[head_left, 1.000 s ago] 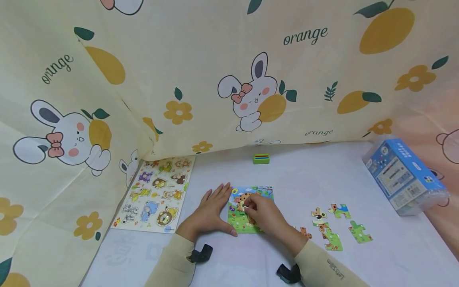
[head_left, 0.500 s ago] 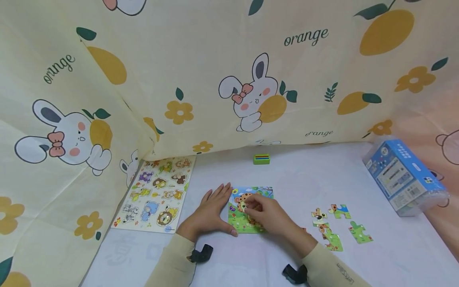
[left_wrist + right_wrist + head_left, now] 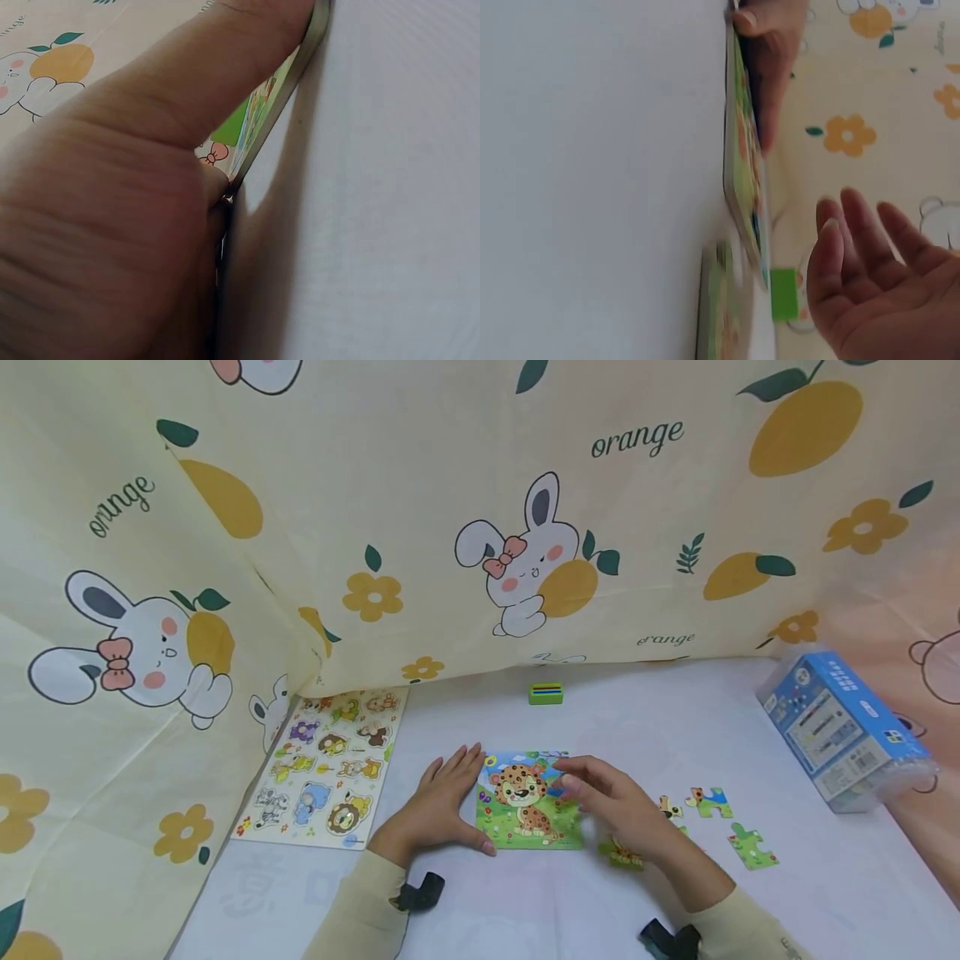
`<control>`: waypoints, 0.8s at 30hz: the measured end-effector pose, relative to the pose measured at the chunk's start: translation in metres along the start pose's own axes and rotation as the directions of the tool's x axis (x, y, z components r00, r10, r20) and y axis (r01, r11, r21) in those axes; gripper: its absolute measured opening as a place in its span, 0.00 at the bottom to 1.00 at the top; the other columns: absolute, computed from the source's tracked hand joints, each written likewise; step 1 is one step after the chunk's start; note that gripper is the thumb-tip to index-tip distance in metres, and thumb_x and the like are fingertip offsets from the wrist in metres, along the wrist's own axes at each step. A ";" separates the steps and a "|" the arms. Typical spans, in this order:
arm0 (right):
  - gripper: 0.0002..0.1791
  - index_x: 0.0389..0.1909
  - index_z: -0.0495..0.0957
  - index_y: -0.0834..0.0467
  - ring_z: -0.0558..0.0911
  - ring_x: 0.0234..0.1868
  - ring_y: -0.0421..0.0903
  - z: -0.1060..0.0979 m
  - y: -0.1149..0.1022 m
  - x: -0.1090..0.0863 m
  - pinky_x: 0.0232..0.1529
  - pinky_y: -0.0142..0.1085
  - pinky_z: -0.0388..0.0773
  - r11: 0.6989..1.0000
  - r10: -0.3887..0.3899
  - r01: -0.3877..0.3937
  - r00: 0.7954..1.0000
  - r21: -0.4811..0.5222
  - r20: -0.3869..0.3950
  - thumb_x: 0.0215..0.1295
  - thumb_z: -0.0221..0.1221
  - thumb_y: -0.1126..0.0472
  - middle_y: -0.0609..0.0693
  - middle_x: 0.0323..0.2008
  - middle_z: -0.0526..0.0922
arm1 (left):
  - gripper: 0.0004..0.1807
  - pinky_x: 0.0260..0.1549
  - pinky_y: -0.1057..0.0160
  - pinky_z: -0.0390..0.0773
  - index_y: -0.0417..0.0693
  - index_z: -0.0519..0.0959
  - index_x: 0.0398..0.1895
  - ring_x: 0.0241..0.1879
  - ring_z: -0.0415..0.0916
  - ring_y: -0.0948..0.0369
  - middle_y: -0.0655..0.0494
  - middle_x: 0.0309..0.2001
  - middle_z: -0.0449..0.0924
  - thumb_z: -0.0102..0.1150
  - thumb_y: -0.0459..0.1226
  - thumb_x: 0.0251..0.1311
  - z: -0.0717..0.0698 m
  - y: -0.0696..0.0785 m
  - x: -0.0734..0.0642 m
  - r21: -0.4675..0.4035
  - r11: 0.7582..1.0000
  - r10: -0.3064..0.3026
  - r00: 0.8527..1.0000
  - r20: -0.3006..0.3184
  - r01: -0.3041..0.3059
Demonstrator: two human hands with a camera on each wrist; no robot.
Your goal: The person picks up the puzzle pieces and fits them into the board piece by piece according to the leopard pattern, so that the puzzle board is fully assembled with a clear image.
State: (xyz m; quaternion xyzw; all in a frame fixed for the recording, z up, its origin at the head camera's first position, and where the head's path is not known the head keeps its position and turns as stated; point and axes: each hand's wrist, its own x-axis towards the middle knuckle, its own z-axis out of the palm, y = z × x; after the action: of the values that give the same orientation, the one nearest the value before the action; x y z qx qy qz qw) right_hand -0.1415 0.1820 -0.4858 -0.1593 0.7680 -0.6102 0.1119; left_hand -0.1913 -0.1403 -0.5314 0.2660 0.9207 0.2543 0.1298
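A leopard picture puzzle (image 3: 529, 817) lies on the white table in the middle of the head view. My left hand (image 3: 435, 810) rests along its left side with fingers stretched out. In the left wrist view its thumb (image 3: 210, 71) touches the puzzle's near edge. Over the puzzle's right edge hovers my right hand (image 3: 626, 806), its fingers loosely bent. Nothing shows between those fingers in the right wrist view. Beneath the right hand lies a loose puzzle piece (image 3: 626, 857). Farther right are a blue and brown piece (image 3: 710, 802) and a green piece (image 3: 753, 847); another dog-faced piece (image 3: 671, 809) is partly hidden by the hand.
To the left lies a board with cartoon animals (image 3: 330, 777). A small green block with coloured stripes (image 3: 545, 694) stands behind the puzzle. At the back right is a blue box in clear wrap (image 3: 847, 727). Printed cloth (image 3: 420, 468) hangs behind and on the left.
My right hand has left the middle of the puzzle and moved right, opening its pinch and uncovering the leopard picture. The left hand stays in place.
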 end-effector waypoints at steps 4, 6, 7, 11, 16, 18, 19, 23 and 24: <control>0.26 0.75 0.73 0.65 0.82 0.61 0.64 -0.018 -0.004 -0.012 0.57 0.45 0.84 0.995 -0.075 0.072 0.997 0.070 0.032 0.93 0.38 0.54 0.71 0.63 0.80 | 0.84 0.81 0.45 0.29 0.47 0.49 0.90 0.86 0.31 0.57 0.58 0.89 0.38 0.84 0.73 0.33 0.000 0.000 -0.001 0.000 1.000 -0.006 1.000 0.000 0.006; 0.30 0.77 0.70 0.64 0.81 0.63 0.63 -0.026 -0.004 -0.018 0.59 0.44 0.83 0.990 -0.116 0.110 0.992 0.093 0.054 0.93 0.31 0.52 0.72 0.65 0.77 | 0.84 0.81 0.45 0.29 0.47 0.49 0.90 0.86 0.31 0.57 0.59 0.89 0.38 0.84 0.73 0.33 0.000 0.000 -0.001 0.003 1.000 -0.009 1.000 0.000 0.009; 0.32 0.78 0.69 0.63 0.80 0.64 0.62 -0.031 -0.004 -0.021 0.60 0.43 0.82 0.987 -0.130 0.123 0.990 0.103 0.063 0.93 0.28 0.51 0.71 0.66 0.77 | 0.84 0.81 0.45 0.29 0.48 0.49 0.90 0.86 0.31 0.57 0.59 0.89 0.38 0.84 0.73 0.33 0.000 0.001 -0.001 0.002 1.000 -0.010 1.000 0.001 0.010; 0.39 0.82 0.64 0.62 0.77 0.67 0.60 -0.049 0.003 -0.032 0.62 0.44 0.78 0.974 -0.192 0.177 0.976 0.141 0.102 0.90 0.20 0.45 0.69 0.70 0.75 | 0.84 0.81 0.46 0.29 0.48 0.49 0.90 0.86 0.31 0.58 0.59 0.89 0.38 0.85 0.72 0.33 -0.001 0.002 -0.002 0.001 1.000 -0.015 1.000 0.004 0.015; 0.44 0.83 0.57 0.67 0.75 0.71 0.57 -0.074 0.011 -0.043 0.66 0.43 0.74 0.960 -0.230 0.206 0.966 0.191 0.116 0.87 0.15 0.40 0.69 0.73 0.72 | 0.83 0.81 0.45 0.29 0.48 0.49 0.90 0.86 0.31 0.57 0.59 0.89 0.38 0.85 0.72 0.33 -0.002 0.003 -0.002 0.004 1.000 -0.014 1.000 0.004 0.014; 0.45 0.84 0.55 0.68 0.74 0.72 0.57 -0.083 0.014 -0.048 0.67 0.43 0.74 0.954 -0.243 0.218 0.965 0.207 0.103 0.87 0.15 0.39 0.68 0.74 0.71 | 0.83 0.81 0.45 0.29 0.48 0.49 0.90 0.87 0.31 0.56 0.59 0.89 0.38 0.85 0.72 0.33 -0.002 0.003 -0.002 0.004 1.000 -0.012 1.000 0.003 0.012; 0.45 0.84 0.54 0.69 0.74 0.72 0.57 -0.087 0.016 -0.050 0.67 0.43 0.74 0.950 -0.253 0.229 0.963 0.214 0.094 0.87 0.15 0.40 0.68 0.74 0.71 | 0.84 0.81 0.45 0.29 0.47 0.49 0.90 0.87 0.31 0.56 0.58 0.89 0.38 0.85 0.72 0.33 -0.002 0.003 -0.002 0.002 1.000 -0.009 1.000 0.002 0.009; 0.45 0.84 0.53 0.69 0.74 0.73 0.58 -0.102 0.022 -0.063 0.67 0.42 0.74 0.940 -0.269 0.257 0.963 0.223 0.022 0.86 0.14 0.41 0.67 0.75 0.71 | 0.84 0.81 0.45 0.29 0.47 0.49 0.90 0.86 0.31 0.57 0.58 0.89 0.38 0.84 0.73 0.33 -0.001 0.002 -0.001 0.006 1.000 -0.007 1.000 0.005 0.007; 0.44 0.84 0.53 0.68 0.74 0.73 0.57 -0.106 0.023 -0.066 0.67 0.41 0.75 0.941 -0.265 0.259 0.964 0.220 -0.003 0.86 0.15 0.41 0.66 0.75 0.71 | 0.84 0.81 0.45 0.29 0.48 0.49 0.90 0.86 0.31 0.57 0.59 0.89 0.38 0.84 0.73 0.33 -0.001 0.001 -0.001 0.008 1.000 -0.007 1.000 0.005 0.007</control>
State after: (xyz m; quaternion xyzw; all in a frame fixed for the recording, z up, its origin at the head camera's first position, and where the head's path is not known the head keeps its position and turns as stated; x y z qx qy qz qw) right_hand -0.1214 0.3075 -0.4857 -0.2548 0.6668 -0.6980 0.0569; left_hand -0.1904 -0.1400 -0.5301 0.2638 0.9223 0.2498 0.1318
